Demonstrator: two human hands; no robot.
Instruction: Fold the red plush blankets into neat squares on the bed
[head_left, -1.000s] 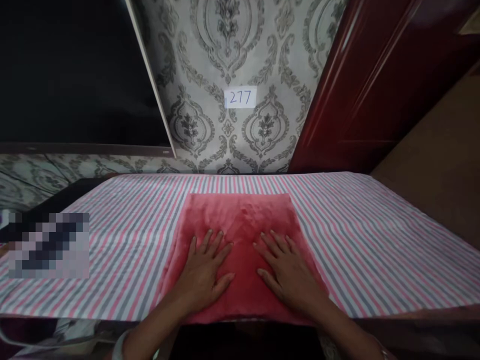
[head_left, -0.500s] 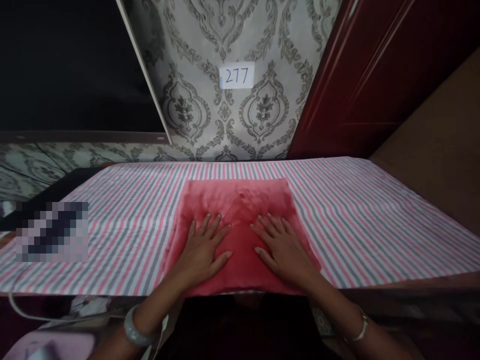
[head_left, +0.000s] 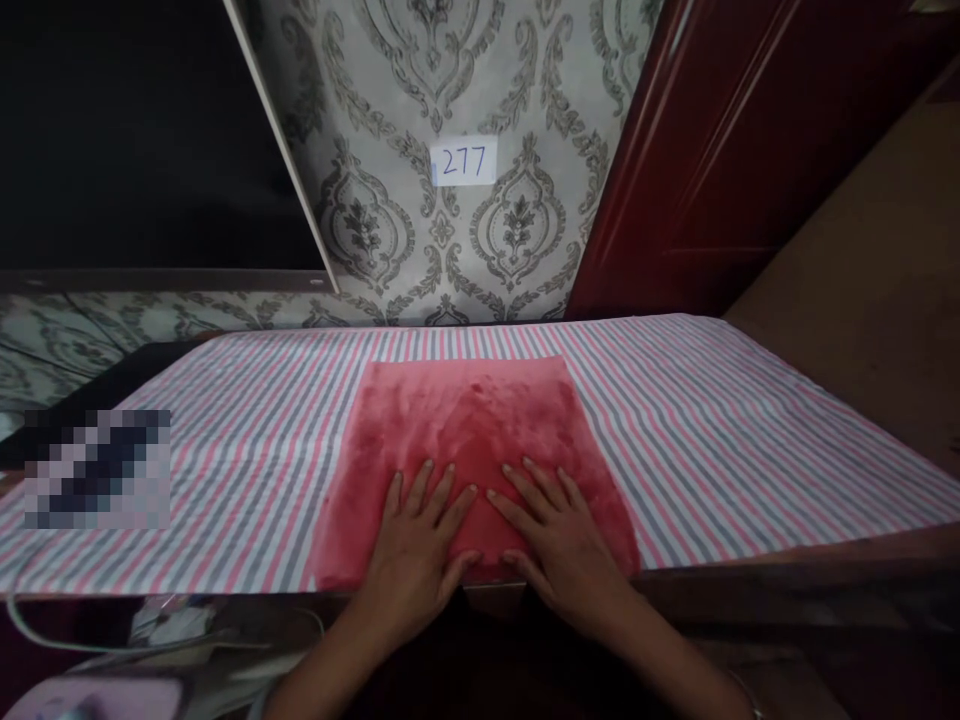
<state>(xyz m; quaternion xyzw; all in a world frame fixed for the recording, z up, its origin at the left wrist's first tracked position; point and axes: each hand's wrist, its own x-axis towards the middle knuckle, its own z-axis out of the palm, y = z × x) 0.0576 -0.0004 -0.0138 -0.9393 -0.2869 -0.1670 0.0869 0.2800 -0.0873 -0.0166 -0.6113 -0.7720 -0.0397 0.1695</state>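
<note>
The red cloth [head_left: 472, 440] lies flat in the middle of the striped table cover [head_left: 750, 430], folded into a neat rectangle whose near edge reaches the front edge of the table. Both hands rest on its near part, side by side and almost touching at the thumbs. The left hand [head_left: 416, 545] is open with the fingers spread, palm down on the fabric, and it grips nothing; the right hand [head_left: 555, 535] is open in the same way, pressing flat and closed around nothing. As far as one can judge, the folding looks complete, because the edges are straight and the surface has only small dimples (the fabric looks soft and plush), so what is left seems to be only a last smoothing near the front edge. How many layers the cloth has cannot be told from above. The wrists and forearms are cut off at the bottom of the picture, a blurred patch [head_left: 97, 468] covers something on the left, and the space under the table is too dark to read.
</note>
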